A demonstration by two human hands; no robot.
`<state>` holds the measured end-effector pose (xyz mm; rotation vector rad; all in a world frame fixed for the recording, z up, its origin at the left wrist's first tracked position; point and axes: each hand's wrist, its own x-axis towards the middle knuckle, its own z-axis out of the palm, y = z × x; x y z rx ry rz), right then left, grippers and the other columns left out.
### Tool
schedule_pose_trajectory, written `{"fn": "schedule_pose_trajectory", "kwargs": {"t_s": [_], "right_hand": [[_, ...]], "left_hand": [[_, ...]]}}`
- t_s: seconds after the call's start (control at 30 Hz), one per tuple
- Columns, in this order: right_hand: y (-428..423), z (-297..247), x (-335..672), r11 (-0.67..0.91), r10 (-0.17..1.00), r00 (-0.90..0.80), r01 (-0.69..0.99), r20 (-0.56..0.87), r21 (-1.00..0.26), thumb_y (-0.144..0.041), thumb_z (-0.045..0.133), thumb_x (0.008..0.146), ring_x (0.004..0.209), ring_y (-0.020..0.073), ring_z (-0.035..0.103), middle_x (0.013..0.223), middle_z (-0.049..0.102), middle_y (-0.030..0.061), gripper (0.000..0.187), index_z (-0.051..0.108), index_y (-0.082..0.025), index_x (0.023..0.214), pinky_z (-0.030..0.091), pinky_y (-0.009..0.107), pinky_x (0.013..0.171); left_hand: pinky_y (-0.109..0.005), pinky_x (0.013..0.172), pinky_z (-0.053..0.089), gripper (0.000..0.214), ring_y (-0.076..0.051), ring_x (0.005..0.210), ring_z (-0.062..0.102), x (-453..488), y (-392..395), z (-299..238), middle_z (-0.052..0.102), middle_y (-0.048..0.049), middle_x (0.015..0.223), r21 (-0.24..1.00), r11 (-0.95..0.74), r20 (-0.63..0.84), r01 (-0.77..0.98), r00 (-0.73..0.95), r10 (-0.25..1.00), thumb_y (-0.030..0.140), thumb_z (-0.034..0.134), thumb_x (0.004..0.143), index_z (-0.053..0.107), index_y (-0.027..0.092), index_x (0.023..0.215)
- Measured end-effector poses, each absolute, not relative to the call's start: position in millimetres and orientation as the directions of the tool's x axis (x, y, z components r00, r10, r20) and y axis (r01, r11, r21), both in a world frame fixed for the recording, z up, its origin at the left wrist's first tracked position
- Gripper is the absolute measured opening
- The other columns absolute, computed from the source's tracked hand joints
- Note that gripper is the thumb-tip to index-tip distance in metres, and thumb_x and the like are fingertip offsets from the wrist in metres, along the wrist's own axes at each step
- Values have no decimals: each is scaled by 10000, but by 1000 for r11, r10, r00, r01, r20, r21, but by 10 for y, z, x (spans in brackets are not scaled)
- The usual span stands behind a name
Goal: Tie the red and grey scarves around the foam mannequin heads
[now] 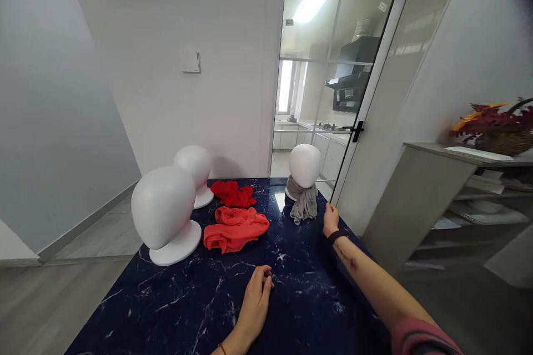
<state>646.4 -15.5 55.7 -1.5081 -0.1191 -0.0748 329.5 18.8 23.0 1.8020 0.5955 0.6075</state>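
White head forms [305,163], three, share the tabletop [187,302] with three scarves: gray scarf [305,204] round one neck, red scarf [234,195] and coral scarf [238,228] beside the others. Left hand [255,299]: fingers loose, empty; right hand [331,220]: curled, grasp unclear.

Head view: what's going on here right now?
A person works at a dark blue marbled table. The right hand, loosely closed, is near the gray scarf, which is wrapped around the neck of the right-hand white head form. The left hand, fingers curled, is over the table with nothing visible in it. Two bare head forms stand at left, beside a bunched red cloth and a coral one.
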Motion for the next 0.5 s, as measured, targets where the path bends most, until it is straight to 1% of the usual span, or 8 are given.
{"fn": "schedule_pose_trajectory", "kwargs": {"t_s": [0.07, 0.1, 0.17, 0.2, 0.27, 0.3, 0.37, 0.5], "right_hand": [[-236, 435, 6011, 53, 94, 991, 95, 100, -994, -443, 557, 793, 891, 199, 588, 940, 633, 77, 337, 571, -147, 953, 464, 330, 785], [-257, 368, 5732, 61, 170, 982, 75, 85, -995, -451, 588, 754, 844, 193, 599, 897, 641, 65, 340, 574, -157, 923, 467, 318, 753], [-258, 242, 5118, 84, 383, 922, 31, 61, -996, -467, 631, 691, 702, 175, 615, 802, 649, 42, 350, 584, -172, 873, 475, 297, 648], [-241, 192, 4814, 114, 559, 829, -35, 35, -993, -472, 618, 700, 687, 166, 614, 811, 646, 37, 362, 569, -184, 913, 472, 291, 628], [-186, 124, 4281, 162, 706, 707, -107, 40, -981, -462, 609, 710, 671, 148, 596, 816, 621, 18, 341, 543, -205, 923, 467, 275, 608], [-157, 103, 4073, 180, 735, 676, -117, 55, -977, -452, 602, 720, 675, 141, 585, 822, 604, 12, 317, 531, -213, 916, 466, 269, 608], [-115, 77, 3785, 197, 724, 684, -75, 94, -977, -431, 586, 741, 694, 139, 569, 830, 576, 7, 262, 519, -221, 882, 469, 266, 619], [-128, 40, 3590, 173, 753, 638, 44, 161, -984, -394, 522, 815, 705, 141, 587, 824, 588, 2, 219, 496, -228, 954, 471, 273, 651]], "left_hand": [[-361, 891, 406, 308, -183, 858, 585, 3314, 212, 182, 620, -50, 907, 956, -278, 132, 89, 719, 682, 404, 378, 894, 547, 197, 1048], [-366, 886, 409, 305, -185, 849, 590, 3321, 222, 163, 624, -52, 897, 960, -270, 139, 77, 706, 695, 400, 385, 889, 544, 191, 1044], [-364, 854, 430, 291, -186, 831, 599, 3315, 236, 143, 630, -57, 906, 970, -242, 156, 34, 674, 722, 388, 397, 878, 542, 186, 1028], [-355, 829, 442, 275, -183, 822, 601, 3298, 240, 145, 629, -58, 916, 973, -230, 170, 8, 650, 741, 379, 401, 873, 542, 187, 1008], [-329, 766, 459, 230, -175, 789, 597, 3229, 247, 163, 623, -50, 906, 972, -232, 204, -26, 576, 791, 359, 404, 863, 540, 193, 948], [-316, 734, 460, 206, -171, 762, 592, 3178, 256, 176, 618, -40, 874, 968, -249, 223, -25, 539, 812, 349, 408, 857, 536, 197, 913], [-300, 688, 455, 167, -167, 714, 580, 3056, 293, 198, 606, -21, 799, 953, -303, 261, 5, 494, 829, 329, 418, 844, 528, 204, 851], [-303, 695, 450, 146, -175, 733, 579, 2818, 511, 201, 604, -25, 791, 883, -460, 365, 93, 480, 798, 291, 425, 825, 540, 203, 810]]}}
